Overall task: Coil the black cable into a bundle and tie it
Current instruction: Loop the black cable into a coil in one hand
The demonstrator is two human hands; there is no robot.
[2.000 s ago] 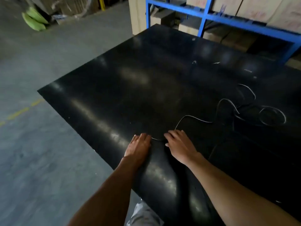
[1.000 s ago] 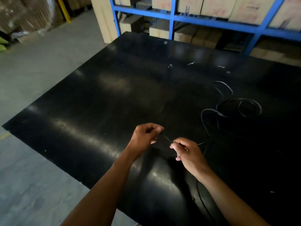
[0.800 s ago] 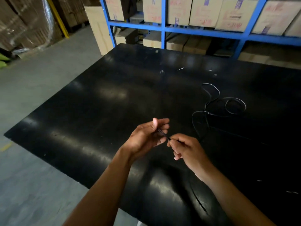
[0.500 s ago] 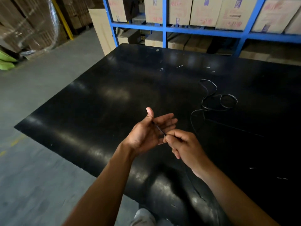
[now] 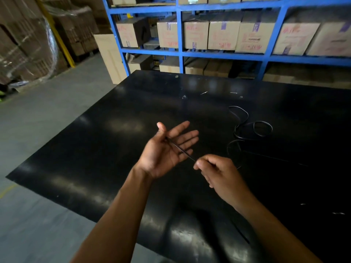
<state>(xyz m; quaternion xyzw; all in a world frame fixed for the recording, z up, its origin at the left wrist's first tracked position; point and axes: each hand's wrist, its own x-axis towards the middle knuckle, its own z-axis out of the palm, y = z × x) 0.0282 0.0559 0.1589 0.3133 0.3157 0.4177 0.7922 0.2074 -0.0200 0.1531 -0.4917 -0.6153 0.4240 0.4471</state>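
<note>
A thin black cable (image 5: 245, 127) lies in loose loops on the black table (image 5: 95, 141), to the right of my hands. One end of it runs up into my hands. My left hand (image 5: 167, 150) is held palm up above the table with its fingers spread, and the cable end lies across the palm, under the thumb. My right hand (image 5: 216, 171) pinches the cable between thumb and fingers just right of the left palm. The stretch between the two hands is taut and straight.
Blue metal shelving (image 5: 180, 54) with cardboard boxes (image 5: 224, 33) stands behind the table's far edge. Wrapped stacks of cartons (image 5: 24, 44) stand at the far left on the grey concrete floor (image 5: 47, 114). A few small pale scraps (image 5: 204, 93) lie near the table's far side.
Both hands lifted one cable end off the table. My left hand turned palm up and opened its fingers, and my right hand drew back to the right, stretching the cable across the palm.
</note>
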